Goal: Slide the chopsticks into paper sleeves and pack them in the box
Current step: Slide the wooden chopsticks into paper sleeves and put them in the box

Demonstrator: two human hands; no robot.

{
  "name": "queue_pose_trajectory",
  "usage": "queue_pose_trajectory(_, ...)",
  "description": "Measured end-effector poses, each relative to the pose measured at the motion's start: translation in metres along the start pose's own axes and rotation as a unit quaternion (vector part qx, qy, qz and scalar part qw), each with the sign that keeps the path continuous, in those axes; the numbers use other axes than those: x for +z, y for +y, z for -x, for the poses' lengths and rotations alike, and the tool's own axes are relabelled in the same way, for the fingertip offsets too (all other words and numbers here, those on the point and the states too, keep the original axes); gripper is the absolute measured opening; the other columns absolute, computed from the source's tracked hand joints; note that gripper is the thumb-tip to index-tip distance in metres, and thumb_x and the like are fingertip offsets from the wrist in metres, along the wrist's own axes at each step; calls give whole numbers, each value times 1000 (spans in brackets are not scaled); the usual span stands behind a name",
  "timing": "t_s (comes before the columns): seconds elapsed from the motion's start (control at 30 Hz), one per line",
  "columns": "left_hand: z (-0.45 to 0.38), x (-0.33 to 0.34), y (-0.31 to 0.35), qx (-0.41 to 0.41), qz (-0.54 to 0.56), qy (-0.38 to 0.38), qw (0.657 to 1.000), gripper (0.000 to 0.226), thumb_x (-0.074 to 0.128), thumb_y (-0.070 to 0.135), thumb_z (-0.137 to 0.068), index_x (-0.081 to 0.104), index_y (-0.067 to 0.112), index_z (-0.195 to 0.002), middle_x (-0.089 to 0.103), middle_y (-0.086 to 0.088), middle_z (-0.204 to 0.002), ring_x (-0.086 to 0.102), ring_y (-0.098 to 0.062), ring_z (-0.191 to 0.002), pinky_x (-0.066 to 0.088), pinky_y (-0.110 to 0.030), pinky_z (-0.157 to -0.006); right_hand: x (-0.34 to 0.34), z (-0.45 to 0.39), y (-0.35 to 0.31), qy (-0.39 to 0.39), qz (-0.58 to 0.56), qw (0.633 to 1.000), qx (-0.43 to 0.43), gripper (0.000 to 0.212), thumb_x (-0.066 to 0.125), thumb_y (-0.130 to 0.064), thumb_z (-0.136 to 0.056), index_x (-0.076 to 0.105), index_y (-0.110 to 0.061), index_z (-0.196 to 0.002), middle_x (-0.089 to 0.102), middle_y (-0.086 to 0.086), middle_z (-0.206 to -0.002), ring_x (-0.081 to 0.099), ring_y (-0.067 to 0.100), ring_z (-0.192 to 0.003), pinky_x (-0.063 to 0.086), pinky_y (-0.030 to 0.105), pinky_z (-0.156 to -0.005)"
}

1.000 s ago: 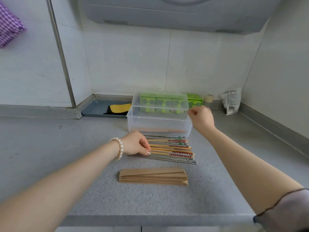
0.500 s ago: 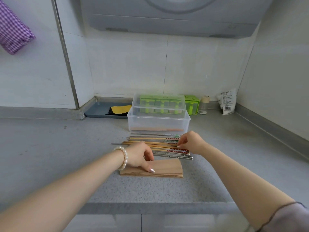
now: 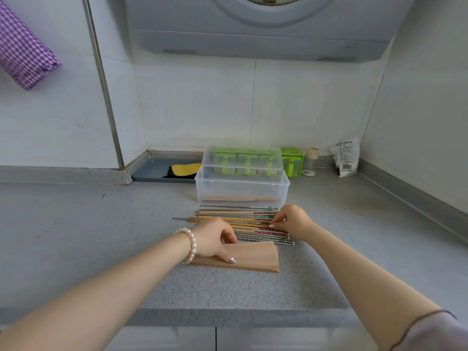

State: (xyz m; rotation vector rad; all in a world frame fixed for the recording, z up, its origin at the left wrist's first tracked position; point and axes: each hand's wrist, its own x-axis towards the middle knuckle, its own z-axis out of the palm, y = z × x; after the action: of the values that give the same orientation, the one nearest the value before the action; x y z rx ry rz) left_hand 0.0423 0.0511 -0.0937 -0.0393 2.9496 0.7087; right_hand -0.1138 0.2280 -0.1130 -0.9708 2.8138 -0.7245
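Several chopsticks (image 3: 238,219), wooden and metal, lie side by side on the grey counter in front of a clear plastic box (image 3: 241,190). The box's lid stands open at the back. Something pale and long lies on the box floor. A stack of brown paper sleeves (image 3: 253,257) lies nearer to me. My left hand (image 3: 215,239), with a pearl bracelet on the wrist, rests on the left end of the stack, thumb pinching its top sleeve. My right hand (image 3: 291,221) pinches the patterned right ends of the chopsticks.
Behind the box stand a green holder (image 3: 291,160), a small jar (image 3: 311,162) and a white packet (image 3: 347,158). A dark tray (image 3: 157,171) with a yellow cloth sits at the back left. The counter's front edge (image 3: 228,317) runs close below the sleeves.
My right hand left the box lid and came down onto the chopsticks' right ends. My left hand moved from the chopsticks to the sleeve stack. The camera tilted upward.
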Motion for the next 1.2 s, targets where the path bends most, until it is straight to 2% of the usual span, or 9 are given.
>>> queue_pose_trajectory(0.2,4,0,1,0,4,13,1000,43,77,25,-71,63,17,-111,60,7,-103,52,-6,-86,42,-13,-70,6,0,1,27,18,999,-4,16,64,-22,-86,72,-10,-93,59,2,-94,51,16,-85,45,29,-77)
queue_pose_trajectory(0.37,4,0,0,0,0,19,1000,40,78,26,-71,66,16,-107,65,5,-106,56,-7,-87,45,-13,-72,-4,-1,0,37,-8,999,-2,14,58,-17,-90,66,-6,-92,66,9,-91,56,20,-81,45,29,-75)
queue_pose_trajectory(0.47,4,1,1,0,-7,22,1000,37,77,24,-72,67,18,-107,65,5,-107,57,-7,-91,48,-18,-80,-19,6,-1,34,-107,994,-1,9,54,-10,-92,61,-5,-89,68,9,-80,61,18,-67,50,20,-64)
queue_pose_trajectory(0.53,5,2,2,4,-11,28,1000,37,76,23,-73,66,19,-109,65,6,-109,57,-7,-93,48,-21,-85,-28,15,-2,36,-197,980,4,8,50,-4,-92,58,-5,-89,66,8,-73,58,13,-56,46,13,-52)
queue_pose_trajectory(0.7,6,5,3,4,-28,56,998,39,73,23,-77,65,22,-115,62,7,-113,52,-7,-96,43,-21,-86,-32,33,4,-11,-323,946,39,21,39,-3,-97,59,-7,-104,43,4,-61,39,14,-52,36,22,-51)
queue_pose_trajectory(0.83,8,5,3,6,-22,83,996,35,72,23,-78,67,20,-112,64,5,-112,50,-5,-91,43,-20,-86,-26,48,-4,-44,-277,959,40,16,60,-22,-89,62,-11,-100,38,-2,-63,34,10,-53,32,18,-50)
queue_pose_trajectory(0.93,10,4,4,6,-12,88,996,33,72,21,-79,67,19,-111,64,5,-111,50,-4,-90,41,-19,-84,-19,54,-13,-49,-223,973,27,12,73,-20,-78,67,-13,-85,35,-4,-59,35,8,-53,32,12,-48)
queue_pose_trajectory(1.13,12,5,4,3,-10,85,996,30,70,21,-80,67,19,-110,66,6,-111,53,-4,-90,42,-17,-83,-8,56,-21,-90,-193,977,10,10,80,-12,-69,70,-14,-71,60,-7,-66,52,3,-62,42,12,-62)
queue_pose_trajectory(1.2,12,6,3,-2,-13,86,996,30,69,22,-81,67,20,-110,65,6,-111,53,-3,-89,42,-18,-83,-7,54,-22,-84,-207,975,3,9,79,-10,-70,74,-9,-77,68,1,-73,57,6,-68,48,21,-72)
